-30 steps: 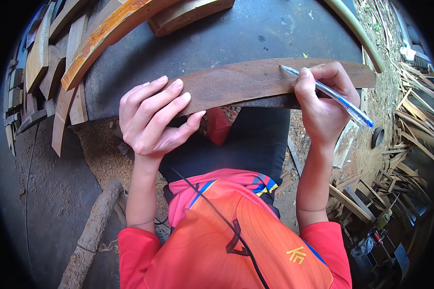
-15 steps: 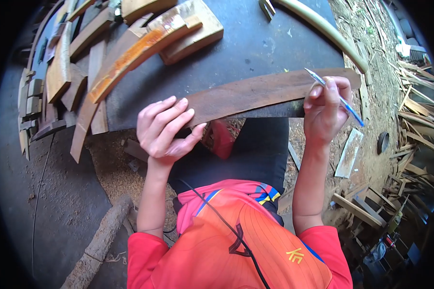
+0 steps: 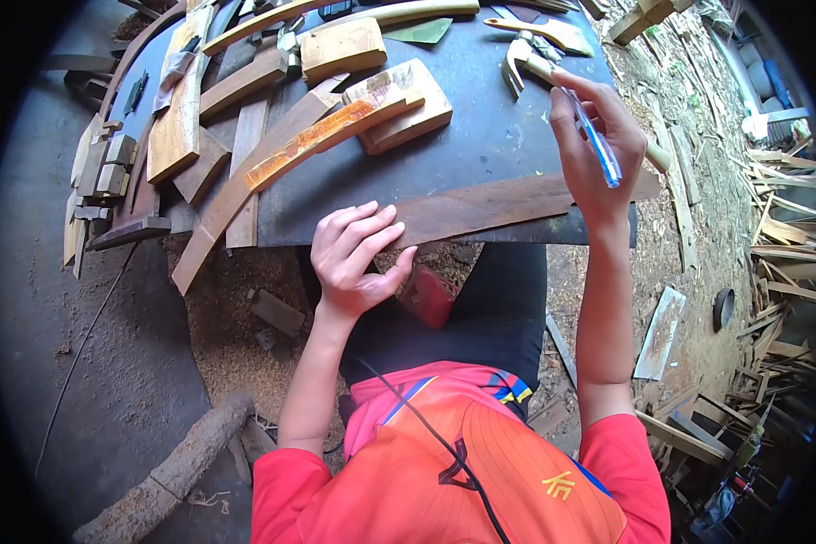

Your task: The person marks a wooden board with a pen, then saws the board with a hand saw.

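Observation:
A long, thin dark-brown wooden board (image 3: 490,208) lies along the front edge of the dark worktable. My left hand (image 3: 354,254) grips its left end, fingers over the top and thumb along the front edge. Between the fingers of my right hand (image 3: 603,150) is a blue-and-clear pen (image 3: 598,145), raised over the board's right part. Just beyond that hand lies a claw hammer (image 3: 519,60); its pale handle passes behind my fingers, partly hidden.
A flat brush (image 3: 553,34) lies at the back. Left of centre are a pale wood block (image 3: 408,113), an orange-marked curved piece (image 3: 322,140) and several offcuts. Wood scraps (image 3: 784,236) cover the ground at right; a log (image 3: 172,471) lies at lower left.
The view has shifted, showing more of the far table, including the hammer head and brush. My right hand has moved away from me with the pen, toward the hammer. My left hand stays at the board's end.

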`<move>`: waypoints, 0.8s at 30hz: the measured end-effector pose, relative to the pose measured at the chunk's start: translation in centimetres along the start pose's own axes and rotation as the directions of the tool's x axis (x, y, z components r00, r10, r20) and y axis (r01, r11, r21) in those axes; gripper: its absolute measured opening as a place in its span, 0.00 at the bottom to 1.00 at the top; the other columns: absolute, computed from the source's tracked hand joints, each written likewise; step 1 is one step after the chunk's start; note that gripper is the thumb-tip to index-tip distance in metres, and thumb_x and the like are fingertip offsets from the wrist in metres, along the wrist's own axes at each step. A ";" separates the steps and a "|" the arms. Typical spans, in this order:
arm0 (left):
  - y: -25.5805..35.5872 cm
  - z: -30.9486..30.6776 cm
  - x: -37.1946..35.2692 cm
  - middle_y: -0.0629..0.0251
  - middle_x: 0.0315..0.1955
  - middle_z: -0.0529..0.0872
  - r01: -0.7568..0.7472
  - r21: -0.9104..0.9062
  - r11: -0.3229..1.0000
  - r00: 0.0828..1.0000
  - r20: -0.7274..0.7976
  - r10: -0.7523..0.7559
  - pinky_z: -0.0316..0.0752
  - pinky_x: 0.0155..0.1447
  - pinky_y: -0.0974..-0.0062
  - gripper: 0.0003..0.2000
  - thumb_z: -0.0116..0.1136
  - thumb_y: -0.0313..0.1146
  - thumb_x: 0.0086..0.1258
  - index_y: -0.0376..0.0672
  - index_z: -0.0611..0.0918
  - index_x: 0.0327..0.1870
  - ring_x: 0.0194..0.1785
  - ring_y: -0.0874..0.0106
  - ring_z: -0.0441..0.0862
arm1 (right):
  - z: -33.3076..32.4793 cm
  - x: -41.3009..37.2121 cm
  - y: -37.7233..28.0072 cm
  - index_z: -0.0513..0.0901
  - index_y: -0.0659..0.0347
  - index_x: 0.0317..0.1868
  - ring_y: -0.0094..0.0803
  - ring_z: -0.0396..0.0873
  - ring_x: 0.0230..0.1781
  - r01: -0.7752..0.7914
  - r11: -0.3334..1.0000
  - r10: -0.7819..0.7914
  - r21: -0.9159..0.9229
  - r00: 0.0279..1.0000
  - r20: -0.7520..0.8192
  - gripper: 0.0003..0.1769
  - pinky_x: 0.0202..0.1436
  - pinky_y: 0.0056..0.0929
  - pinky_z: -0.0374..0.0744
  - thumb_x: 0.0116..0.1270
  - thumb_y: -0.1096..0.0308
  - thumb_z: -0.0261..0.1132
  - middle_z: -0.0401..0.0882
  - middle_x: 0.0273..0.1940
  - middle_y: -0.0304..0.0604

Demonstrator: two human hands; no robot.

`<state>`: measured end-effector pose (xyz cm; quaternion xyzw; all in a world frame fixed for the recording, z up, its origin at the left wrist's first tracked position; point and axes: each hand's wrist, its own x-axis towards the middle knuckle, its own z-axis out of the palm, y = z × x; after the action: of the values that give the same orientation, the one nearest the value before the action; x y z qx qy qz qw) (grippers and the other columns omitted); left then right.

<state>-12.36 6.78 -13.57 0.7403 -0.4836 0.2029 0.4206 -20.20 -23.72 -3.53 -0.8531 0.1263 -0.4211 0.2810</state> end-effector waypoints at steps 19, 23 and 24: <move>1.9 -2.9 0.6 0.55 0.64 0.92 0.164 -0.063 0.984 0.972 0.181 -0.150 0.70 0.81 0.43 0.22 0.79 0.32 0.59 0.43 0.93 0.57 0.75 0.46 0.82 | -7.2 1.7 9.4 0.88 0.63 0.67 0.51 0.83 0.68 -0.010 0.851 0.181 -0.525 0.944 0.276 0.23 0.75 0.48 0.79 0.75 0.66 0.73 0.85 0.65 0.54; 2.9 -3.6 -0.2 0.55 0.70 0.88 0.195 -0.013 0.981 0.971 0.147 -0.191 0.63 0.84 0.36 0.25 0.78 0.38 0.60 0.45 0.92 0.61 0.79 0.42 0.76 | -6.4 1.2 8.8 0.89 0.62 0.65 0.52 0.81 0.69 0.012 0.890 0.106 -0.456 0.967 0.233 0.21 0.76 0.48 0.77 0.74 0.68 0.73 0.86 0.65 0.52; 3.1 -3.7 -0.5 0.55 0.69 0.89 0.198 -0.018 0.980 0.974 0.114 -0.195 0.64 0.84 0.36 0.25 0.78 0.37 0.60 0.45 0.92 0.61 0.79 0.42 0.77 | -5.9 1.4 8.5 0.89 0.61 0.65 0.52 0.81 0.69 0.023 0.894 0.091 -0.447 0.968 0.233 0.20 0.76 0.48 0.77 0.74 0.68 0.73 0.86 0.65 0.52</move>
<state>-14.96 9.50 -10.48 0.7885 -0.4335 0.1116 0.4218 -23.76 -33.48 -4.74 -0.9381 0.1985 -0.2661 0.0989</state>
